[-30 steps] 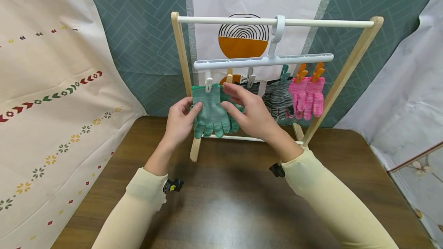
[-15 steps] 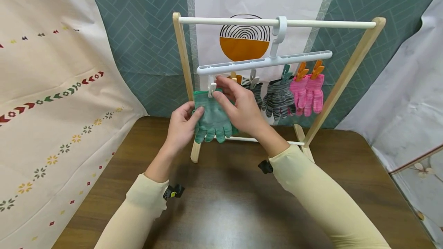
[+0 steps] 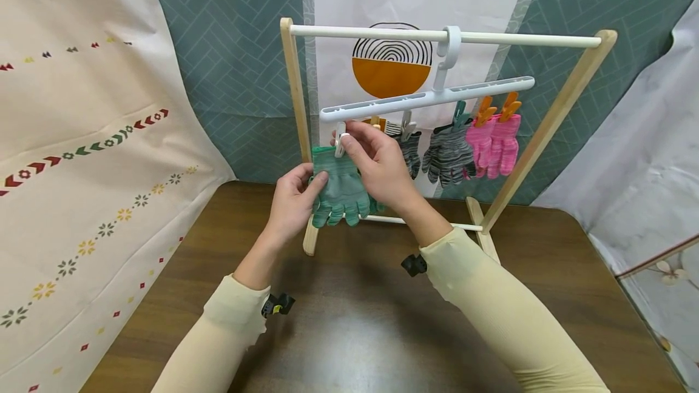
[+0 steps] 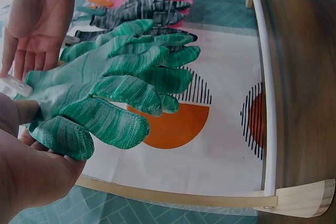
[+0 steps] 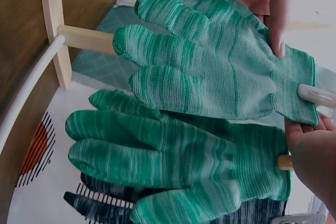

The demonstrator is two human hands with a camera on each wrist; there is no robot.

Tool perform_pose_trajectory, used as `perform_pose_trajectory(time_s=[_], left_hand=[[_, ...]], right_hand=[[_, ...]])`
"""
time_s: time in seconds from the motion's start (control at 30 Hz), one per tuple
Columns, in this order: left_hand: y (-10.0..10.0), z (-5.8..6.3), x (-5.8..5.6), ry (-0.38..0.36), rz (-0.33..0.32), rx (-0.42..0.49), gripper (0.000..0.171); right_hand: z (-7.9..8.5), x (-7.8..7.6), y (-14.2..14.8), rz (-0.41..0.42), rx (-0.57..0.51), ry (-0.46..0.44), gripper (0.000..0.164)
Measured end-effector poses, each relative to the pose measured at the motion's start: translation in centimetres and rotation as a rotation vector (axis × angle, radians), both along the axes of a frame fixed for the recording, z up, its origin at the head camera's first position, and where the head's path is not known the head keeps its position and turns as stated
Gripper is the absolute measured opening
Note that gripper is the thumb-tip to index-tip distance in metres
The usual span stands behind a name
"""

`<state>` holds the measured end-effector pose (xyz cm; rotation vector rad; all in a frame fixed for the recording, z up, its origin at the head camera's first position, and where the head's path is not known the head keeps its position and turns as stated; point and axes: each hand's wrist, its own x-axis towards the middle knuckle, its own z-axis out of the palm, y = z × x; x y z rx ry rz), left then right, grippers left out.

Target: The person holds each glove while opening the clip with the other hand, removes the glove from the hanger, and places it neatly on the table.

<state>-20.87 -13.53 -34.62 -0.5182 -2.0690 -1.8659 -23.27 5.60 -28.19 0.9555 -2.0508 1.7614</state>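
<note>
A green knit glove (image 3: 344,185) hangs fingers down from the left end of a white hanger (image 3: 404,104), a white clothespin (image 3: 340,141) on its cuff. My left hand (image 3: 292,202) pinches the glove's left side between thumb and fingers, just below the cuff. With thumb and fingers, my right hand (image 3: 386,174) pinches the white clothespin. In the right wrist view, the clothespin (image 5: 316,96) sits on the cuff edge and a second green glove (image 5: 178,150) hangs close behind, on a wooden clothespin (image 5: 285,162). My right hand mostly hides that glove in the head view.
The hanger hooks over the white top bar (image 3: 524,40) of a wooden rack (image 3: 551,132) on a brown table (image 3: 349,320). Farther right hang dark grey striped gloves (image 3: 449,150) and pink gloves (image 3: 503,144) on orange clothespins (image 3: 510,107). Patterned cloth (image 3: 229,47) stands behind.
My right hand has moved from beside the green glove up to the white clothespin and now pinches it. The hanger's left end has tilted lower. My left hand keeps its hold.
</note>
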Motion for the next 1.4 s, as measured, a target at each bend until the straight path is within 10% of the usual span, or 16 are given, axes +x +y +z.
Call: perform_pose_trajectory(time_s=[1.4], left_hand=[[-1.6, -1.7, 0.6, -0.027, 0.068, -0.069, 0.024]], right_hand=[[-0.9, -0.1, -0.8, -0.017, -0.110, -0.018, 0.030]])
